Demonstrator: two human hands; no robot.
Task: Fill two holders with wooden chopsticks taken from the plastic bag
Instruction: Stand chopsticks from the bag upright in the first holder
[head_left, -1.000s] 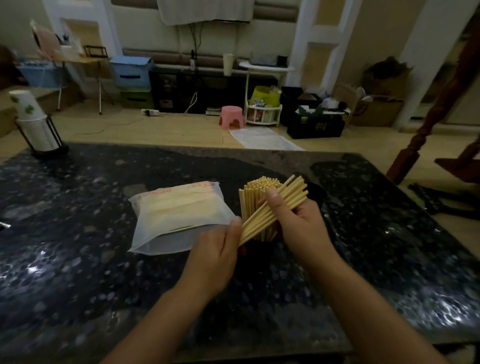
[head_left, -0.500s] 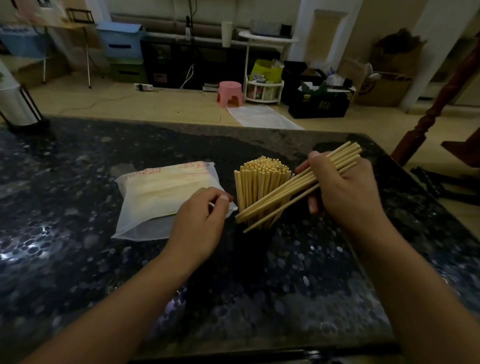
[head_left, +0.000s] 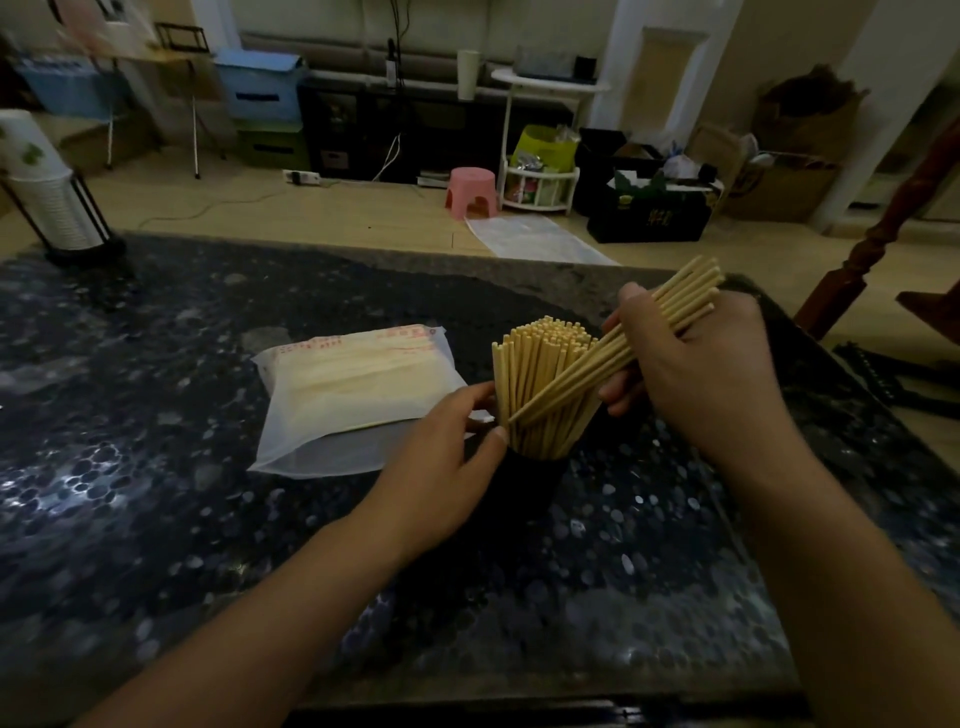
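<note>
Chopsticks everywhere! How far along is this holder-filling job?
One dark holder already looks packed with upright chopsticks. The right hand grips another slanted bundle, its low ends near the left hand. Still left: the plastic bag holds more, and no second holder is clearly in view.

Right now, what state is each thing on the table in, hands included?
Holder: upright, packed with standing chopsticks.
Loose bundle: gripped by the right hand, tilted, lower tips at the holder's left side.
Left hand: fingers curled at the bundle's lower tips; grip unclear.
Plastic bag: lying flat, chopsticks inside, near end empty.
Cup stack: upright in its rack.
</note>
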